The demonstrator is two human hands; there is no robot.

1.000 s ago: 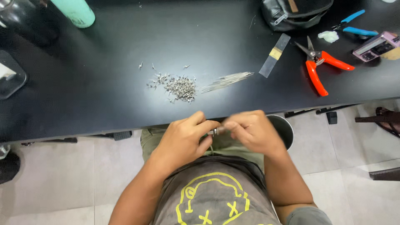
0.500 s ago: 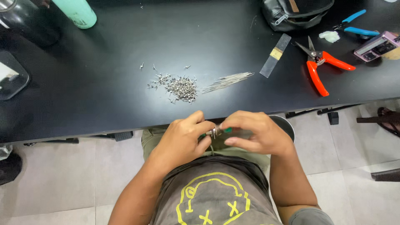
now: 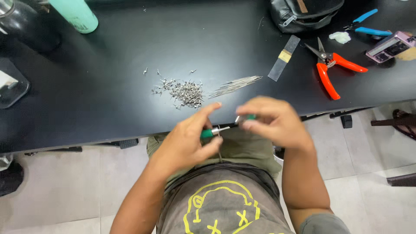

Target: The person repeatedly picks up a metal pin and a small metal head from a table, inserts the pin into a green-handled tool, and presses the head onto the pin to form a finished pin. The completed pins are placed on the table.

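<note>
My left hand (image 3: 187,141) grips a small green-handled tool (image 3: 212,131) with a metal tip, just below the black table's front edge (image 3: 108,130). My right hand (image 3: 273,121) is closed on a small green piece (image 3: 250,117) right beside that tip, the two hands slightly apart. A thin wire hangs down between them. On the table above the hands lie a pile of several tiny metal pins (image 3: 186,92) and a bundle of thin metal needles (image 3: 236,86).
Red-handled snips (image 3: 331,69), blue-handled pliers (image 3: 366,25), a grey strip (image 3: 284,57), a black pouch (image 3: 303,13) and a pink device (image 3: 390,45) lie at the right. A teal bottle (image 3: 78,15), a dark bottle (image 3: 26,26) and a dark tray (image 3: 11,86) stand at the left.
My hands, joined together before, have drawn apart and risen toward the table edge. The green-handled tool now shows in my left hand.
</note>
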